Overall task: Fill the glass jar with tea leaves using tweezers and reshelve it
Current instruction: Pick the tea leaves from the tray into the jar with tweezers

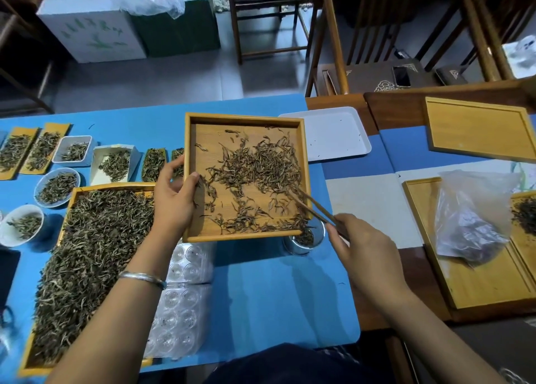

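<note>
My left hand (174,198) grips the left rim of a square bamboo tray (191,232) and holds it above the blue table, thumb inside the rim. Loose brown tea leaves (258,169) are scattered over its floor. My right hand (359,250) pinches wooden tweezers (314,208), whose tips reach into the leaves near the tray's right front corner. A small glass jar (304,240) stands on the table just under that corner, partly hidden by the tray, with some tea leaves inside.
A large bamboo tray heaped with tea (87,256) lies at the left, with several small dishes of tea behind it. Clear plastic blister trays (185,305) lie under my left arm. A white tray (333,131), bamboo trays and a plastic bag (472,218) sit right.
</note>
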The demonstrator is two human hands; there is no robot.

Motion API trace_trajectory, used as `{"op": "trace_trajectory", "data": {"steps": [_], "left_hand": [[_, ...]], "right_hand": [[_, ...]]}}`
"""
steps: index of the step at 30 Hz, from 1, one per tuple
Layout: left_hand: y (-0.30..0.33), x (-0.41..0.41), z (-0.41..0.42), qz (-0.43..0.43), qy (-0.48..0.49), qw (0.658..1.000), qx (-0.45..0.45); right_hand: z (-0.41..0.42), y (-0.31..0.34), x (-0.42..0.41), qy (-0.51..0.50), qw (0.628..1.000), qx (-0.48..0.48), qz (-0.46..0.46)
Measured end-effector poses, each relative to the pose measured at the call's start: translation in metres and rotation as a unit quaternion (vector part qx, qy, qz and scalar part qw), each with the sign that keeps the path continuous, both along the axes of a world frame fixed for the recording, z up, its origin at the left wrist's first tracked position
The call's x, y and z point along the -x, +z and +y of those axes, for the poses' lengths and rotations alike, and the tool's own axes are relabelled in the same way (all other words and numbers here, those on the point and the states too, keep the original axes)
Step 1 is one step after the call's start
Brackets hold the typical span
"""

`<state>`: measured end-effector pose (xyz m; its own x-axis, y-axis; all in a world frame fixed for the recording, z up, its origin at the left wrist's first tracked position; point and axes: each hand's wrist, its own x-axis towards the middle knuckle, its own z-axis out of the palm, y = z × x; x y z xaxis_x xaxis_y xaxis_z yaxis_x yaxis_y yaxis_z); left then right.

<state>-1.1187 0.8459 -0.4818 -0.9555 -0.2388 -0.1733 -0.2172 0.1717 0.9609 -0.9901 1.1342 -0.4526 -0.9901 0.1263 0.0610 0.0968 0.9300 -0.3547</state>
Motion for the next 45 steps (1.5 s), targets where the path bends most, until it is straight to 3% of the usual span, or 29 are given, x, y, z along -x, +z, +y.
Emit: {"op": "trace_trajectory", "data": {"steps": [11, 38, 45], "left_hand": [[0.001, 0.002, 0.001, -0.003, 0.000, 1.000, 0.006], [-0.008, 0.004, -0.001, 0.003, -0.002, 1.000, 0.003], [-0.006, 0.004, -0.001, 0.012, -0.006, 1.000, -0.001]], "right_hand": [[-0.019, -0.008, 0.031, -0.029, 0.995, -0.064, -0.065], [0.010, -0.007, -0.041, -0.039, 0.988, 0.061, -0.137], [-0.003, 0.004, -0.015, 0.054, 0.993, 0.070, -0.079]]}}
